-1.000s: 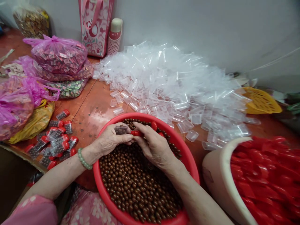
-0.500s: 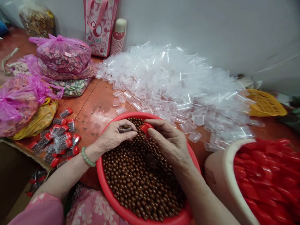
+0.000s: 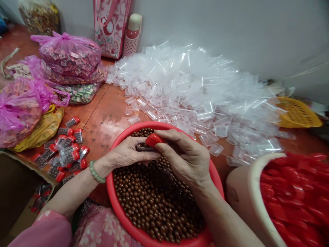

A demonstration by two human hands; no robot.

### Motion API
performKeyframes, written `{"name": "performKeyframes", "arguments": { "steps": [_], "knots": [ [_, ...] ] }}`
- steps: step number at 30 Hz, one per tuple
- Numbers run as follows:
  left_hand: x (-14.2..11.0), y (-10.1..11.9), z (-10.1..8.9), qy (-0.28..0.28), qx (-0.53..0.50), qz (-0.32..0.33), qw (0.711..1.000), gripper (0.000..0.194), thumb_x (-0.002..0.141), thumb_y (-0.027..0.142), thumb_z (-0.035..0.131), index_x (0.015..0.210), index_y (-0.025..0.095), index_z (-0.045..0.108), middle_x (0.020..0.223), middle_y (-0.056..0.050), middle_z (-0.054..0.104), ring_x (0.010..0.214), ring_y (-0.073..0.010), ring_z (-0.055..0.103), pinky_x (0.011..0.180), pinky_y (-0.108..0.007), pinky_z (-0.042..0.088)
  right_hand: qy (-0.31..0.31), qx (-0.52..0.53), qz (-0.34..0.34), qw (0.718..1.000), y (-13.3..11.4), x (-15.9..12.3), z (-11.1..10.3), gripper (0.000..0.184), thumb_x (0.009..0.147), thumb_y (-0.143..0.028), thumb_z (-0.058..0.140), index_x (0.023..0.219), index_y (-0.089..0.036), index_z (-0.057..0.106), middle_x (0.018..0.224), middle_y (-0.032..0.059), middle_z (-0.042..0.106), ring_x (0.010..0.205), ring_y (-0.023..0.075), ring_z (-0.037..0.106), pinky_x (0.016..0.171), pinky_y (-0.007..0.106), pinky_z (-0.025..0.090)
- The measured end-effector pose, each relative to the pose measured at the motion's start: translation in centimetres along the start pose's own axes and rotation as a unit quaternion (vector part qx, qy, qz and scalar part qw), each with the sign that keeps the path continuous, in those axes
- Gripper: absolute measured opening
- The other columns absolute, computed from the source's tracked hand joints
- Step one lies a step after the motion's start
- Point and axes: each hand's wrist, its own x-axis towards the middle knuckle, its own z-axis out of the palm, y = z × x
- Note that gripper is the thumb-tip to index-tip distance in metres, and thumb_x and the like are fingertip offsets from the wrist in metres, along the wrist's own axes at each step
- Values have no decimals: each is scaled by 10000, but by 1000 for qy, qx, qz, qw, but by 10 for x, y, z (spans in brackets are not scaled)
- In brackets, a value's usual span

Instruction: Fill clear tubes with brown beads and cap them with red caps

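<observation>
My left hand (image 3: 128,151) is closed around a small clear plastic container (image 3: 144,148), its open mouth facing up; brown balls show inside it. Between the thumb and fingers of my right hand (image 3: 186,156) is a red cap (image 3: 154,139), tilted at the container's mouth. Whether the cap is seated on the rim I cannot tell. Both hands are over a red basin (image 3: 111,192) filled with shiny brown balls (image 3: 149,202).
Filled red-capped containers (image 3: 68,149) lie at left, beside a cardboard box (image 3: 23,161). Clear empty containers (image 3: 185,82) are heaped behind the basin. A white bucket (image 3: 243,185) of red caps (image 3: 295,199) stands right. Pink bags (image 3: 70,56) and a yellow basket (image 3: 298,113) lie farther back.
My left hand has moved right with the container. The red cap in my right hand has come left and now meets the container's mouth, where it was apart before.
</observation>
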Motion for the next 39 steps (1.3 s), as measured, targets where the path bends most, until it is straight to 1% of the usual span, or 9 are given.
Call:
{"name": "performKeyframes", "arguments": {
  "steps": [3, 7, 16, 20, 23, 27, 32, 35, 39],
  "knots": [
    [1, -1, 1, 18, 16, 17, 1000, 172, 724, 296, 745, 738, 148, 660, 652, 34, 571, 613, -82, 504, 650, -226, 441, -34, -17, -33, 999, 0, 1, 2, 226, 878, -239, 629, 1090, -304, 673, 982, 18, 726, 888, 189, 687, 826, 361, 577],
    [1, -4, 0, 31, 52, -18, 998, 212, 692, 312, 756, 688, 140, 632, 605, 38, 543, 563, -73, 457, 580, -216, 406, -54, -56, -56, 995, 0, 3, 2, 194, 880, -235, 616, 1060, -279, 672, 940, 34, 726, 868, 201, 684, 809, 382, 573],
    [2, -6, -3, 3, 74, -58, 996, 246, 731, 346, 703, 668, 148, 570, 543, 58, 486, 462, -48, 412, 446, -184, 336, -75, -85, -76, 991, 7, 4, -1, 211, 882, -190, 606, 1069, -273, 661, 940, 27, 724, 853, 179, 685, 782, 331, 569],
    [1, -6, -2, 4, 110, -72, 991, 295, 752, 388, 675, 656, 156, 521, 508, 65, 457, 406, -48, 399, 405, -191, 321, -94, -77, -54, 991, 10, 4, -3, 202, 865, -179, 624, 1044, -258, 674, 947, 29, 729, 855, 176, 686, 784, 324, 570],
    [0, -5, -3, -5, 122, -75, 990, 294, 756, 388, 672, 660, 157, 518, 512, 65, 461, 396, -45, 396, 395, -188, 318, -101, -43, -13, 994, 12, 5, -5, 186, 859, -190, 632, 1023, -258, 688, 953, 23, 737, 860, 178, 694, 791, 328, 577],
    [0, -4, -4, -16, 134, -104, 985, 295, 790, 377, 630, 634, 160, 503, 502, 65, 455, 376, -40, 402, 370, -178, 313, -98, 0, 43, 994, 14, 5, -7, 167, 841, -212, 658, 993, -263, 706, 927, 6, 752, 827, 175, 709, 768, 315, 587],
    [0, -2, -5, -28, 120, -143, 982, 337, 782, 423, 640, 626, 163, 493, 478, 63, 470, 354, -46, 434, 341, -156, 341, -91, 12, 69, 993, 13, 2, -7, 173, 847, -202, 653, 1002, -261, 699, 908, -6, 747, 791, 152, 703, 749, 283, 581],
    [0, -2, -5, -36, 94, -155, 983, 328, 804, 414, 622, 645, 157, 495, 479, 54, 508, 368, -52, 484, 373, -151, 394, -81, 14, 69, 994, 13, 1, -6, 161, 860, -209, 642, 1009, -249, 688, 909, -6, 741, 776, 141, 699, 729, 270, 580],
    [1, -5, -6, -38, 70, -163, 983, 334, 812, 411, 631, 657, 139, 517, 489, 35, 553, 408, -66, 553, 435, -155, 453, -94, -52, 25, 994, 12, 2, -6, 165, 855, -211, 649, 1013, -225, 693, 938, 15, 745, 819, 157, 699, 774, 296, 571]
  ]
}}
